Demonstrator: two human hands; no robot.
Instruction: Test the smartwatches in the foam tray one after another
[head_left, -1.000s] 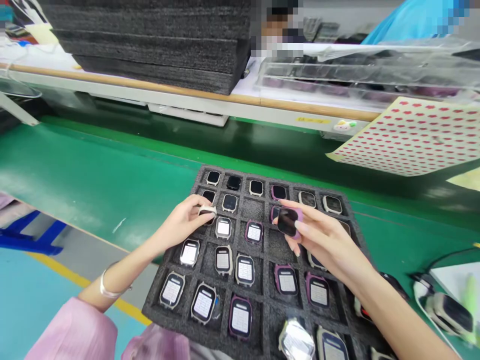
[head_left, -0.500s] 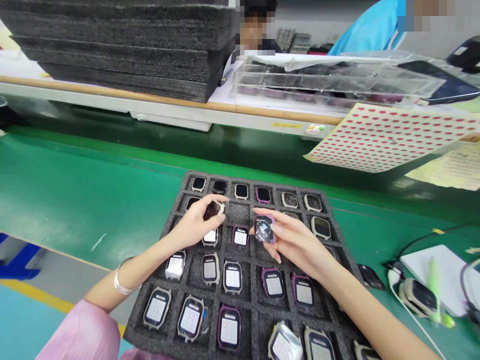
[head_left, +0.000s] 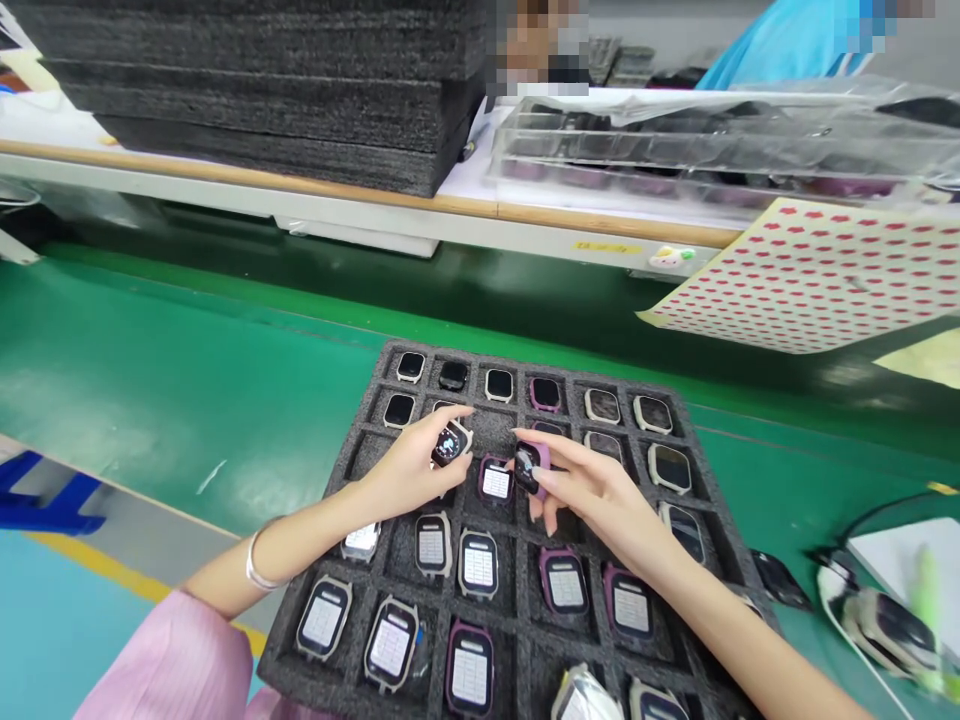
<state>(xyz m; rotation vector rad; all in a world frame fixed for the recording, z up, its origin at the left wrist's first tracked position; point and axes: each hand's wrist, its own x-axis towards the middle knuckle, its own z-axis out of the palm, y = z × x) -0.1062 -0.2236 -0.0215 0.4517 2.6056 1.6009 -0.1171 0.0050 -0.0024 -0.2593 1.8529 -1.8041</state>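
Observation:
A light-cased smartwatch (head_left: 450, 444) with a lit watch face is gripped between the thumb and fingers of my left hand (head_left: 420, 458). My right hand (head_left: 589, 480) pinches a purple smartwatch (head_left: 529, 466), tilted on edge, its screen facing left. Both hands are above a dark grey foam tray (head_left: 397, 630) divided into square compartments. Several smartwatches without straps lie in it; a purple one (head_left: 496, 481) with a white screen sits between my hands. Nearer me, a light-cased watch (head_left: 478, 563) also shows a white screen. Watches in the back rows have dark screens. My right forearm hides part of the tray.
Stacked black foam trays (head_left: 300, 100) stand on the shelf at the back left. Clear plastic trays (head_left: 675, 160) are beside them. A sheet of red stickers (head_left: 817, 270) hangs off the shelf edge. At right lie cables and another watch (head_left: 889, 625). People are beyond the shelf.
The watch in my left hand has gone from a dark screen to a lit face. My right hand has turned the purple watch more on edge. The view has shifted slightly.

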